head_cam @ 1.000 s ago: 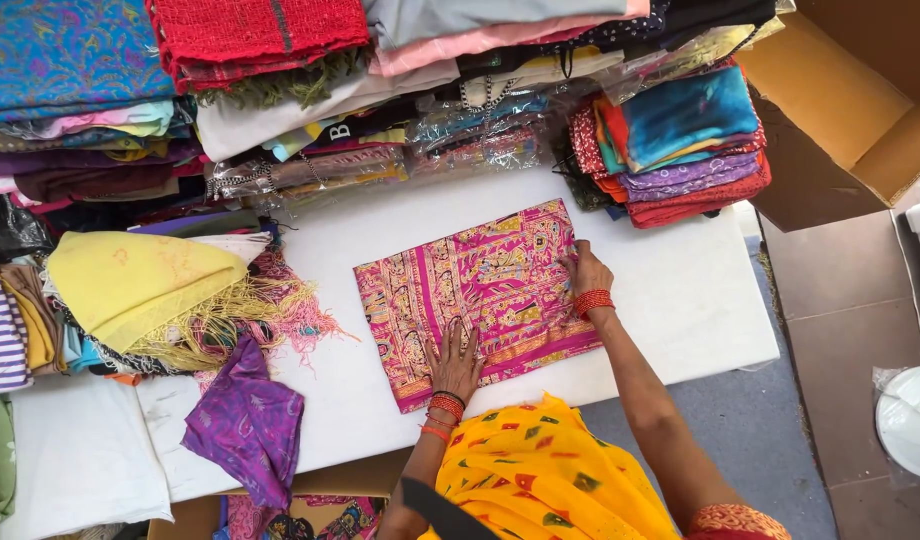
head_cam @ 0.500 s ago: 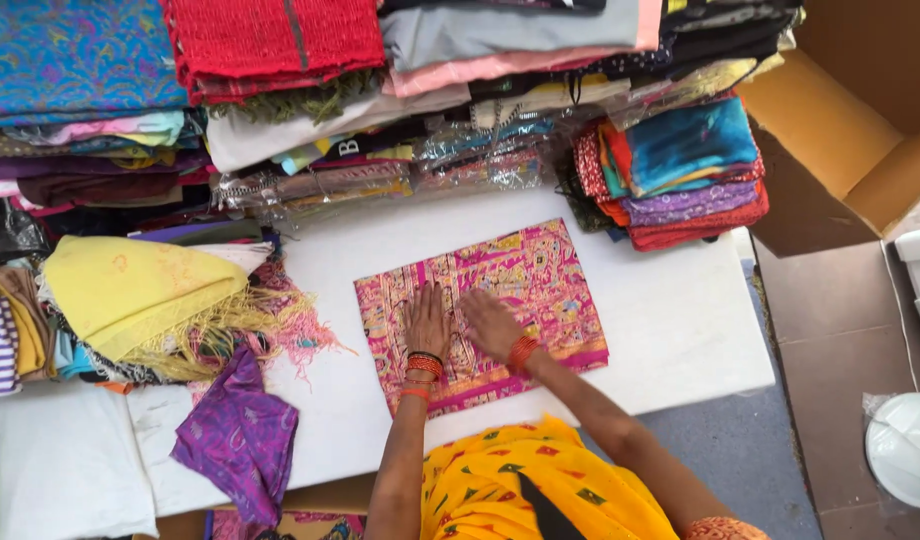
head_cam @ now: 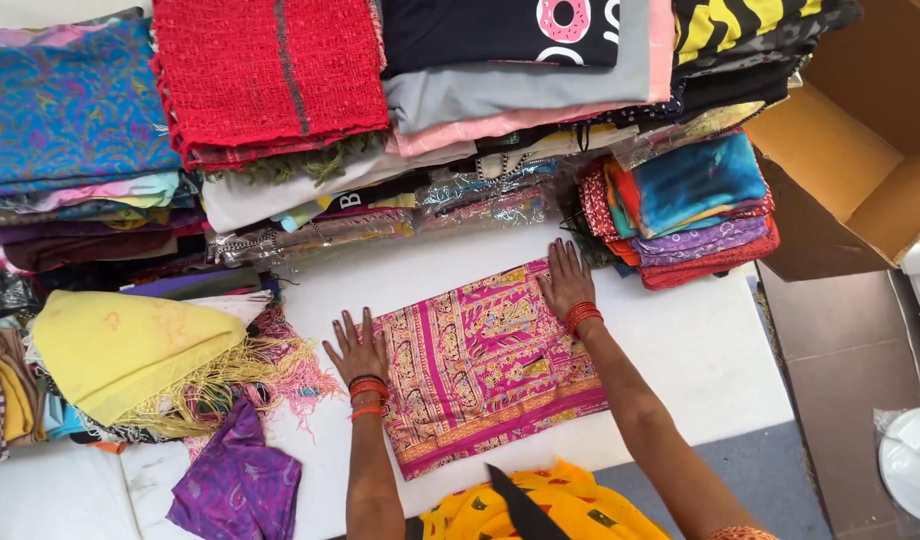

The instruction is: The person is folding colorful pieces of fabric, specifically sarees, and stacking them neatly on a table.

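Neither grip is clenched: both hands lie flat, fingers spread, grasping nothing. From the head view, the left hand point(head_cam: 358, 350) presses palm down at the left edge of the folded pink cloth with gold patterning point(head_cam: 490, 365), its fingers partly on the white counter point(head_cam: 700, 350). The right hand point(head_cam: 566, 280) rests flat on the cloth's upper right corner, close to the far edge. Both wrists carry red bangles.

The pink cloth lies spread in the middle of the counter, slightly tilted, its near edge close to the counter's front edge. Bare counter shows to the right of the cloth and in a strip beyond it. On the left, a yellow fringed shawl point(head_cam: 120, 350) and a crumpled purple cloth point(head_cam: 235, 485) lie near the left hand. Along the far side stand stacks of folded fabric, a red knitted piece point(head_cam: 270, 75) on top. A small stack topped with blue cloth point(head_cam: 695, 185) sits just beside the right hand. An open cardboard box point(head_cam: 860, 150) stands off the counter's right edge.
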